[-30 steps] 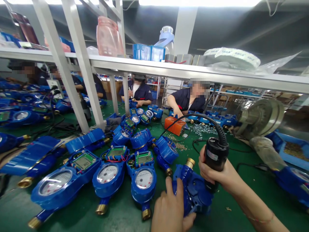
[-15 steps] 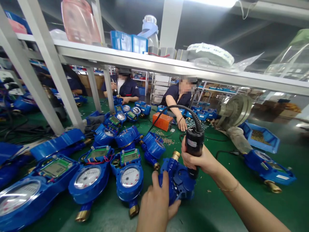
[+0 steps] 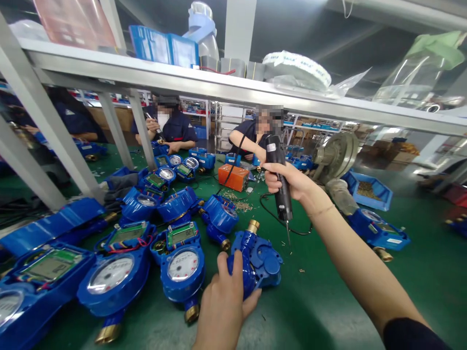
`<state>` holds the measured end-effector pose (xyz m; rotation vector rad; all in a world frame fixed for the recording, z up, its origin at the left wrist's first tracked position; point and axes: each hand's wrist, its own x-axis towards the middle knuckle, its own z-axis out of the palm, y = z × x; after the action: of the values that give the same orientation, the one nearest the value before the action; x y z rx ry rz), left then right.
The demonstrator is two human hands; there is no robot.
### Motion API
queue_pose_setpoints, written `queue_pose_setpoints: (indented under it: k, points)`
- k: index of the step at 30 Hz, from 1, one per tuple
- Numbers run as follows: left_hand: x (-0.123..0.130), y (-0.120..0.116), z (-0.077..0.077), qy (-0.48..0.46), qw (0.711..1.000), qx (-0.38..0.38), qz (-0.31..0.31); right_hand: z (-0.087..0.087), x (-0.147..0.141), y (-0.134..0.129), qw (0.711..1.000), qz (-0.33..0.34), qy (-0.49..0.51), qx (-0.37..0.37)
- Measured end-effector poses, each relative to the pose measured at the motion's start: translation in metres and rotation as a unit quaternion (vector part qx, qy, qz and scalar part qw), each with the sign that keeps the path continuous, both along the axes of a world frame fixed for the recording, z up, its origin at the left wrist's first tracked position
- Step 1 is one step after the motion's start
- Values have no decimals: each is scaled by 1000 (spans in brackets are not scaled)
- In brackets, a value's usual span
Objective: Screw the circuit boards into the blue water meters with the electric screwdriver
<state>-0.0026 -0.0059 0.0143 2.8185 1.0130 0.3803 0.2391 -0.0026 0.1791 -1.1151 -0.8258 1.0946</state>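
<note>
The left hand (image 3: 222,311) grips a blue water meter housing (image 3: 260,265), with fingers curled over its body and the thumb pressed along its lower side. The housing lies on the green bench mat (image 3: 321,301) at 6 o'clock from the view centre, its brass threaded end (image 3: 253,226) pointing toward 12 o'clock.

The right hand (image 3: 282,177) is closed around the grip of a black electric screwdriver (image 3: 276,165), which stands nearly upright with its bit (image 3: 288,235) downward. The bit tip is near the housing at about its 1 o'clock position; it appears not to touch, though depth is hard to judge from this view. A black cable (image 3: 288,228) loops on the mat beneath the tool.

Further blue water meters (image 3: 181,267) lie at 8 to 9 o'clock from the housing, their brass ends toward the operator. Loose brass screws (image 3: 237,204) lie at 11 o'clock, just below an orange box (image 3: 233,177). A blue tray of brass parts (image 3: 367,192) sits at 2 o'clock, beside a metal blower (image 3: 335,155).
</note>
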Motion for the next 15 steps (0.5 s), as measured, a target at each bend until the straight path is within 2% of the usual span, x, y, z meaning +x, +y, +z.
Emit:
queue_pose_setpoints:
  k: [3, 7, 11, 15]
  points:
    - [0, 0, -1, -4, 1000, 2, 1, -32, 36, 8, 997, -39, 40, -59]
    - [0, -1, -4, -12, 1000, 10, -1, -96, 60, -11, 984, -76, 75, -140]
    - [0, 0, -7, -25, 1000, 17, -2, -147, 60, -55, 975, -97, 90, -181]
    - [-1, 1, -7, -20, 1000, 22, -6, -175, 45, -93, 967, -118, 70, -213]
